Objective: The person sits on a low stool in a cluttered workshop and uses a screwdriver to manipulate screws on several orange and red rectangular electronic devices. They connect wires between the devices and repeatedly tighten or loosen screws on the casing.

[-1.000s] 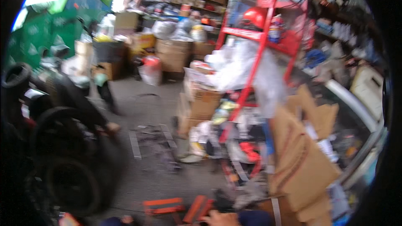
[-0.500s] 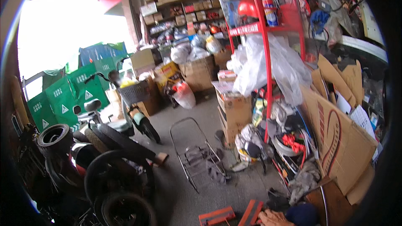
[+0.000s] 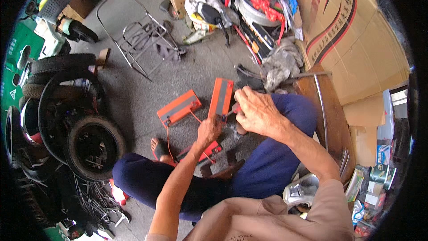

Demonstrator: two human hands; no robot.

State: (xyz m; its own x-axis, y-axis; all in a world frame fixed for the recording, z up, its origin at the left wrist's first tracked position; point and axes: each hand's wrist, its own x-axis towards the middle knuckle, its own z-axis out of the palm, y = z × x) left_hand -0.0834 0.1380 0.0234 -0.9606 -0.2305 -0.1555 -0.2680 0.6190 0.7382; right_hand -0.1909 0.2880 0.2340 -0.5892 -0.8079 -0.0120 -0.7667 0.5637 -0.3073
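Note:
Between my legs, several orange batteries with grey stripes rest near the ground. My left hand [image 3: 209, 131] is closed at the near end of an upright-looking orange battery [image 3: 221, 94]; its fingertips are partly hidden. My right hand [image 3: 257, 110] wraps around the red handle of a screwdriver [image 3: 237, 108], whose shaft points left toward that same battery end. Left of it lies a second orange battery [image 3: 179, 107], with a thin orange wire [image 3: 195, 117] running from its terminal toward my left hand. Another red-orange battery [image 3: 205, 151] is below my left forearm, partly covered.
Tyres [image 3: 96, 148] are stacked at the left. A metal rack frame [image 3: 133, 40] lies on the floor ahead. A large cardboard sheet [image 3: 356, 44] leans at the right, beside a brown wooden board [image 3: 332, 107]. Scattered metal tools [image 3: 96, 201] lie at the lower left.
The view has tipped down from the room to my lap. Both hands and the orange batteries are now fully in sight; before, only part of one hand showed at the bottom edge.

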